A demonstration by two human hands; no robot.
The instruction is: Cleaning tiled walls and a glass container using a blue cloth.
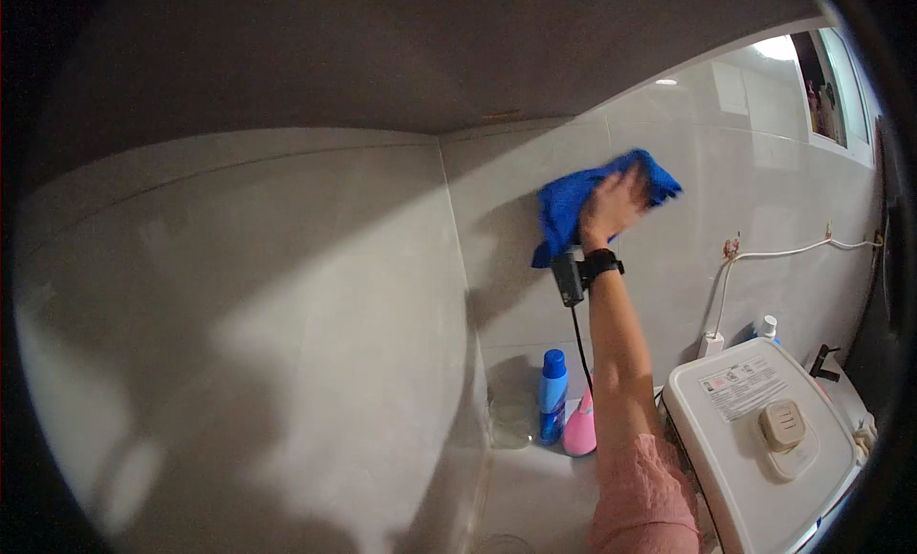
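Observation:
My right hand (615, 199) presses a blue cloth (569, 203) flat against the glossy tiled wall (688, 282), its back towards me. The hand and the cloth look slightly blurred. A black strap with a small black device (568, 280) is on the wrist, and a cable hangs down from it. Below the forearm stand a blue spray can (552, 400) with a dark blue cap and a pink bottle (579, 431), partly hidden by the arm. Beside them is a clear glass jar (510, 421). My left hand is out of view.
A white-lidded appliance (706, 439) at the right carries a beige soap box (782, 425). A white cable (777, 253) runs along the wall to a power strip (711, 345). Behind stand a white-capped bottle (769, 326) and black faucet (824, 363). A dark surface (322, 60) overhangs.

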